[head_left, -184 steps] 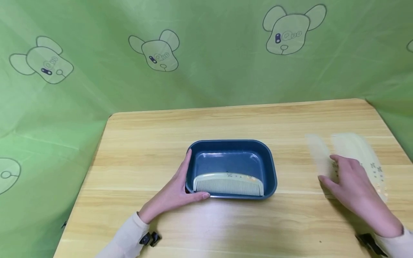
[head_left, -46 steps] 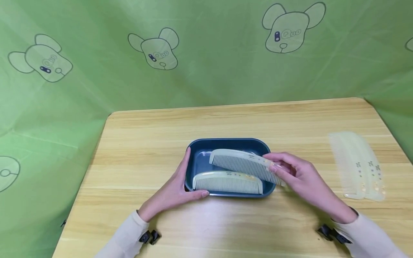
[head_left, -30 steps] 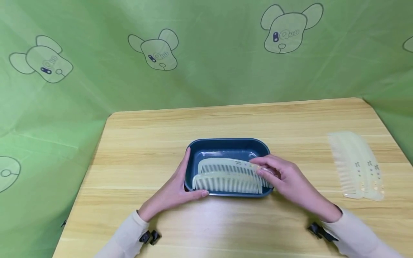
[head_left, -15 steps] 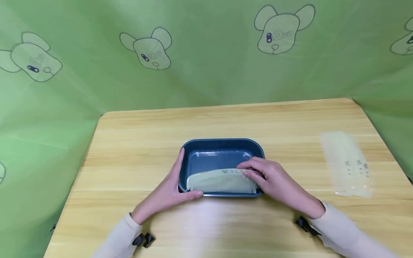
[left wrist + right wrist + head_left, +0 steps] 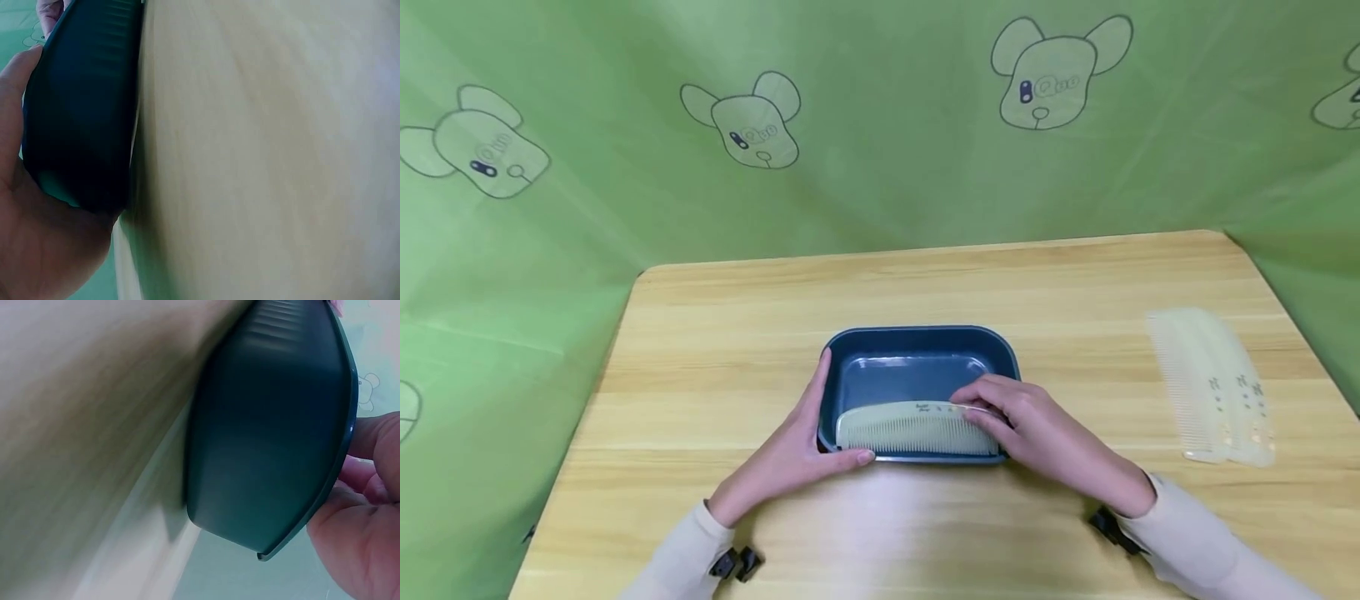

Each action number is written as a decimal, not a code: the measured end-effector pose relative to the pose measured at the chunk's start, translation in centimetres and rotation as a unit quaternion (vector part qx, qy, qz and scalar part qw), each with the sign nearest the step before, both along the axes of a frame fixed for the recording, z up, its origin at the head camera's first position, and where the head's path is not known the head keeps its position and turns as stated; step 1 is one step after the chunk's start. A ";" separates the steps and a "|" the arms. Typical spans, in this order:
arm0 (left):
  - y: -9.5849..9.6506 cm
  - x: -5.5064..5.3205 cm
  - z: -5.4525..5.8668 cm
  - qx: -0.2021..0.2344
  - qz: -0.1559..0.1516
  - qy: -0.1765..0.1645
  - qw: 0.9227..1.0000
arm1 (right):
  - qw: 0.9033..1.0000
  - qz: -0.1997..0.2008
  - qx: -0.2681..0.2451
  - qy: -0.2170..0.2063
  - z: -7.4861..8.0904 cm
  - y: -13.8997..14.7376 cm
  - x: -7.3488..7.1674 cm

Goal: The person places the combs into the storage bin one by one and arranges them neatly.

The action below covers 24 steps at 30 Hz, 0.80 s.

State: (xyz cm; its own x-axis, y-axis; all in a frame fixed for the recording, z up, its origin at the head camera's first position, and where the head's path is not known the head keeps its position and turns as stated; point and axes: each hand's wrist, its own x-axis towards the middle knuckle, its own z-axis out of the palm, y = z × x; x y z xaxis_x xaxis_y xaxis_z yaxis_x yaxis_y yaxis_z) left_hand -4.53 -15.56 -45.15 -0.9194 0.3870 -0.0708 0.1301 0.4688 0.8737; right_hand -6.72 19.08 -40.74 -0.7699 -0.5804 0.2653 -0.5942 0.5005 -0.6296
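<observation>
A dark blue rectangular box stands on the table, and my left hand grips its left end, thumb along the front rim. In the left wrist view that palm wraps the box's end wall. Inside the front of the box lies a pale green comb, teeth toward me. My right hand pinches its right end between thumb and fingers. A second comb beneath or behind it is mostly hidden. In the right wrist view, the right hand's fingers reach over the box rim.
Several more pale green combs lie overlapped on the wooden table, off to the right. A green curtain with printed bear-like heads hangs behind the table.
My right hand has carried a comb leftward from the group on the right and lowered it into the box, onto or against the comb lying there. The left hand keeps its grip.
</observation>
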 end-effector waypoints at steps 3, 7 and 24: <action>0.0 0.0 0.0 0.001 0.000 0.003 1.000 | 1.000 0.003 0.009 0.005 0.0 -0.2 0.0; 0.0 -0.1 0.1 0.001 -0.001 0.006 1.000 | 0.999 0.007 0.031 0.015 -0.1 -0.3 -0.1; -0.1 0.0 0.0 -0.003 -0.002 -0.002 1.000 | 0.996 0.015 0.082 0.037 -0.4 -0.7 0.2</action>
